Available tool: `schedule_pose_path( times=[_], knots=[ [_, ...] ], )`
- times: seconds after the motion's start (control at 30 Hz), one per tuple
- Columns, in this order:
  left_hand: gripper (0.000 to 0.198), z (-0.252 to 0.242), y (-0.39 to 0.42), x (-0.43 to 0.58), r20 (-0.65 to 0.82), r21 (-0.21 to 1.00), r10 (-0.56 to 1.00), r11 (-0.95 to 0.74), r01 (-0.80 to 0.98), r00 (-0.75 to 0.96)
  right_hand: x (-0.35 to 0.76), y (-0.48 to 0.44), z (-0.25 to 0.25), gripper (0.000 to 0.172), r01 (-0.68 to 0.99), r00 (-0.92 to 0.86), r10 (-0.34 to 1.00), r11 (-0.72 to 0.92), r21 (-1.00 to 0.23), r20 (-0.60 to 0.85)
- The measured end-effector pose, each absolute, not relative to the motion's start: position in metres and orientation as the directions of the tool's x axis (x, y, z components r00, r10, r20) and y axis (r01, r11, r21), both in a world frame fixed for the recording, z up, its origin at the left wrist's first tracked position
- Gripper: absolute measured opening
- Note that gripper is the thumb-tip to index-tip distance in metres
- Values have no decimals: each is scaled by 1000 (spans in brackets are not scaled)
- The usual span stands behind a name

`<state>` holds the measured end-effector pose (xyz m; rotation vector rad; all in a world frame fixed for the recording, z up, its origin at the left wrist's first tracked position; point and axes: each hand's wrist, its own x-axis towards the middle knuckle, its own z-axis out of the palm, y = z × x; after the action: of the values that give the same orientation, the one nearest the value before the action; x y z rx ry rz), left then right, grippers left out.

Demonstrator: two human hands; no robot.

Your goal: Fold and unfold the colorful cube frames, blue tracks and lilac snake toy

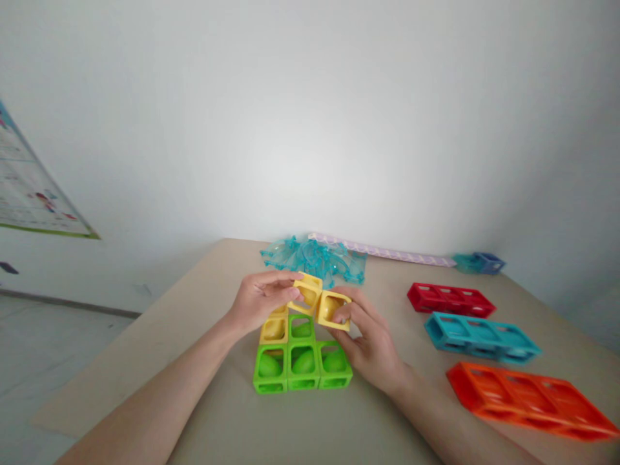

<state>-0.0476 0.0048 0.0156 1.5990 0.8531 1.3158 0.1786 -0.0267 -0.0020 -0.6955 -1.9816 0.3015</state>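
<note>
My left hand (264, 298) pinches a yellow hollow cube block (307, 294) between thumb and fingers. Closed around a second yellow cube block (333, 309) is my right hand (365, 336), with a finger curled into its opening. The two yellow blocks meet at their edges, tilted, above the other blocks; whether they are joined I cannot tell. Below them on the table lie several green cube blocks (303, 361) set side by side, one more green cube behind the middle. Another yellow block (274, 329) sits behind the left green one, partly hidden by my left hand.
On the right lie a red three-cell bar (450, 299), a teal bar (482, 337) and an orange bar (530, 397). Clear blue plastic pieces (314, 258) are heaped at the back, beside a pale purple strip (387, 252) along the wall. A dark blue block (489, 263) stands in the far right corner.
</note>
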Motion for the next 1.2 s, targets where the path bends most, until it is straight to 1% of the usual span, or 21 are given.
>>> schedule_pose_path(
  times=[0.1,0.17,0.3,0.37,0.57,0.73,0.83,0.9,1.03,1.13,1.2],
  knots=[
    [38,18,4,-49,278,960,903,-275,-56,326,179,-26,-1,16,362,-357,578,810,-461,734],
    [48,18,3,-52,238,971,886,-221,-87,399,180,-26,-1,17,362,-356,575,812,-458,737],
    [70,19,3,-58,208,978,849,-168,-124,486,180,-26,-2,19,360,-329,577,809,-465,748],
    [75,20,3,-59,199,979,839,-153,-131,506,180,-26,-2,21,363,-316,586,801,-475,746],
    [70,22,2,-56,166,986,860,-148,-74,482,180,-26,-1,24,362,-299,582,803,-474,756],
    [68,21,2,-57,122,993,876,-112,-49,467,181,-25,-2,27,377,-296,582,800,-467,757],
    [68,20,3,-59,104,995,880,-91,-51,463,180,-24,-5,33,366,-286,573,806,-465,768],
    [67,19,3,-59,105,993,881,-72,-90,462,179,-24,-7,39,360,-269,581,800,-480,768],
    [62,19,3,-56,126,964,879,0,-264,459,179,-26,-6,53,346,-220,645,753,-559,732],
    [57,22,1,-53,99,928,875,89,-360,473,179,-27,-4,66,310,-283,672,740,-597,685],
    [60,25,-2,-54,77,911,857,147,-386,509,179,-27,-3,69,327,-311,669,742,-585,675]
  ],
)
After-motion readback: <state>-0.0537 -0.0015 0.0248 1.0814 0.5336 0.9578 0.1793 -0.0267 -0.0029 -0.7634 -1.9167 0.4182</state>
